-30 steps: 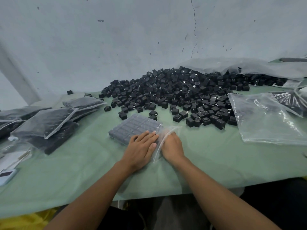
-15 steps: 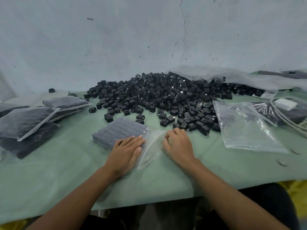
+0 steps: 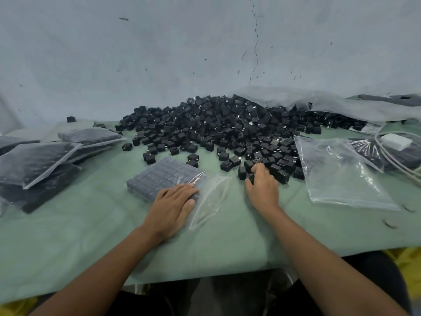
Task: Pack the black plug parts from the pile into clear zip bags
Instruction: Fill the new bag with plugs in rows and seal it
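There are no words or numbers to read here. The black plug parts [image 3: 227, 131] and clear bags [image 3: 337, 169] have none.

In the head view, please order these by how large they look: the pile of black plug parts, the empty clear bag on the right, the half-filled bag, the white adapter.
1. pile of black plug parts
2. empty clear bag and half-filled bag: they look about alike, so unranked
3. white adapter, clearly smallest

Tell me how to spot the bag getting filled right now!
Find the big pile of black plug parts on the green table. Just in front, a clear bag lies under the left hand. Only it is part full, neat rows filling its far end.
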